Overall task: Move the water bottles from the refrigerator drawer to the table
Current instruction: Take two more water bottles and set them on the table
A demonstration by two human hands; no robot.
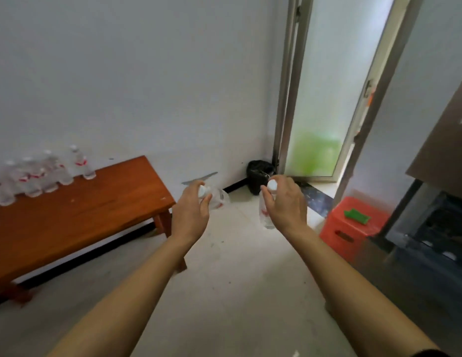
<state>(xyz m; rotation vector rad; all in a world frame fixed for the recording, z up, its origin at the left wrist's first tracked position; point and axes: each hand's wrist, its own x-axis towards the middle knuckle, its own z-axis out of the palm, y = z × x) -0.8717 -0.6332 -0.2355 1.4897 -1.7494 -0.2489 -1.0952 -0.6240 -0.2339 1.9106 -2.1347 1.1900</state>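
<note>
Each hand carries one clear plastic water bottle with a white cap and red label, out in front of the body over the pale floor. The left hand is closed round the neck of its bottle, which tilts away with its base pointing toward the wall; the right hand is wrapped high on the second bottle, which hangs nearly upright with its cap showing above the fingers. Neither has reached the low reddish-brown wooden table to the left, where a blurred row of similar bottles already stands along the far edge. The open refrigerator drawer lies at the right (its contents are too dark to make out).

These look full — fairly heavy for their size, thin-walled and possibly slick. A grip round the body would likely be steadier than one at the neck — especially for setting them down upright.
</note>
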